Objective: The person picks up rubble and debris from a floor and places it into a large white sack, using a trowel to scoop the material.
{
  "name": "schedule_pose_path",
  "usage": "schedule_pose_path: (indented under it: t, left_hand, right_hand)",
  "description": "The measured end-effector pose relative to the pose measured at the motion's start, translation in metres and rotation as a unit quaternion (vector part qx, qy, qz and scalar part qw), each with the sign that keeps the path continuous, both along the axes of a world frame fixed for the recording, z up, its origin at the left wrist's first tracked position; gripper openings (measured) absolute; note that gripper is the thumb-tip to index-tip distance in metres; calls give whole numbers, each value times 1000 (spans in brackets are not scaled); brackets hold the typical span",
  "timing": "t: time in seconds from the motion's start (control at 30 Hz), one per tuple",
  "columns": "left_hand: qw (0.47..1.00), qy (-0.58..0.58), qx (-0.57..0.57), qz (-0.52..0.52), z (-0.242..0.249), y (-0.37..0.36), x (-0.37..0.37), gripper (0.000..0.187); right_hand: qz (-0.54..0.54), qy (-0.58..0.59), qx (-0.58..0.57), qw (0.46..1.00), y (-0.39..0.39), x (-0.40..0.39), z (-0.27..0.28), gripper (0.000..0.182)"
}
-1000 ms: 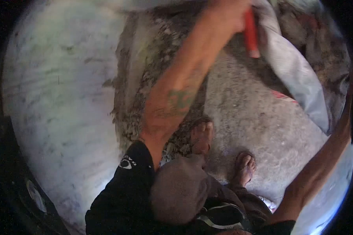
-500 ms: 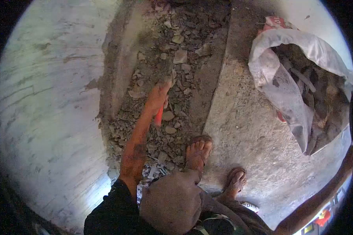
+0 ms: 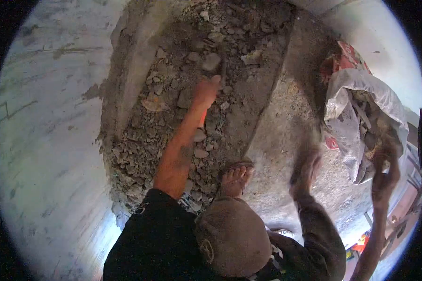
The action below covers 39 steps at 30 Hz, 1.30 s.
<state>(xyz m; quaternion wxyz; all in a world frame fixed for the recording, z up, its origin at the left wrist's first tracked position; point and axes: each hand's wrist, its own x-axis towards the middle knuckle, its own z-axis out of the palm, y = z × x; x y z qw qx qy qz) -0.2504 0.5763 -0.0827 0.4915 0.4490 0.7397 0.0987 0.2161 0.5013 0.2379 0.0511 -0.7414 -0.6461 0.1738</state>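
in rubble (image 3: 192, 84): left hand (image 3: 205, 91) grips red-handled tool (image 3: 202, 119) (partly hidden).

You see a strong fisheye picture: the scene sits in a round frame with black corners, and straight lines bend near the edge. The pale wall (image 3: 42, 140) at the left is bright and a little washed out. The rubble (image 3: 192, 61) in the middle is dimmer, in brown shadow. Your right hand (image 3: 384, 175) and the raised foot (image 3: 306, 168) are blurred by motion. The whole picture is soft and grainy.
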Motion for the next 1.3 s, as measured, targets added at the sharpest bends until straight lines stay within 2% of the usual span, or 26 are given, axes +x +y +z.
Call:
schedule_pose_path:
  t: [0.03,0.07,0.1,0.17,0.2,0.23,0.27,0.33,0.37,0.43,0.47,0.57,0.67,0.7,0.77,0.83,0.87,0.9,0.97,1.03,1.07,1.1,1.17,1.2,1.23,1.3]
  left_hand:
    - [995,66,66,-28,2,-24,-7,54]
    - [993,81,84,-8,3,-37,-15,55]
    - [990,96,103,11,5,-50,-23,56]
    - [994,102,8,48,13,-88,-48,58]
    - [992,121,-5,47,7,-117,-68,59]
    - [989,139,-18,46,1,-144,-89,62]
    - [986,104,-1,133,-2,-170,-105,64]
    - [965,49,33,257,10,-211,-124,68]
    - [954,29,44,294,25,-227,-126,69]
    - [964,89,39,248,67,-207,-114,69]
    - [958,105,51,261,77,-195,-103,64]
    - [936,-63,18,346,80,-130,-72,52]
    - [988,-59,19,141,47,-37,-33,62]
    - [995,-47,33,88,34,-7,-19,66]
    - [985,35,171,12,-28,56,15,65]
    - [989,-11,144,17,-14,118,45,62]
    - [991,-107,72,47,9,147,54,61]
    - [990,-110,70,47,-2,165,63,61]
    - [957,-231,63,161,-35,182,76,59]
    - [960,-203,74,179,-84,171,77,59]
    - [962,-184,80,187,-88,159,68,59]
    - [963,-166,84,194,-90,146,59,59]
    - [985,-48,62,153,-58,95,35,60]
    - [988,-6,41,146,-35,70,24,61]
    - [987,1,7,162,-13,52,19,62]
    - [971,-43,-84,220,-11,-2,2,63]
  right_hand:
    - [70,-9,57,996,-5,-14,-15,46]
    - [110,-57,-41,991,2,-46,-8,47]
    - [210,-67,-16,975,13,-62,-15,47]
    - [333,-105,43,936,42,-81,-19,47]
    - [350,-137,85,923,66,-88,-15,47]
    - [262,-143,132,945,94,-104,-6,48]
    - [171,-138,178,959,123,-121,3,49]
    - [308,-146,364,867,205,-127,23,49]
    - [405,-179,462,769,259,-125,33,51]
    - [483,-216,580,620,330,-128,56,59]
    - [490,-227,615,574,349,-130,67,65]
    - [473,-247,653,537,379,-128,84,71]
    - [417,-303,641,568,420,-91,90,69]
    - [423,-376,642,517,423,-84,90,69]
    - [471,-394,663,427,448,-69,90,68]
    - [441,-434,671,409,445,-86,82,68]
    - [406,-475,675,391,442,-87,78,67]
    - [409,-476,673,391,447,-81,78,67]
    - [437,-437,679,396,454,-72,85,65]
    - [423,-416,641,488,431,-79,81,67]
    - [422,-412,641,492,428,-76,73,67]
    - [267,-544,551,574,427,-75,67,67]
    - [392,-447,678,433,444,-70,83,69]
    - [388,-440,684,435,452,-57,75,69]
    - [216,-576,617,492,457,-42,65,69]
    - [44,-677,512,527,446,-49,61,70]
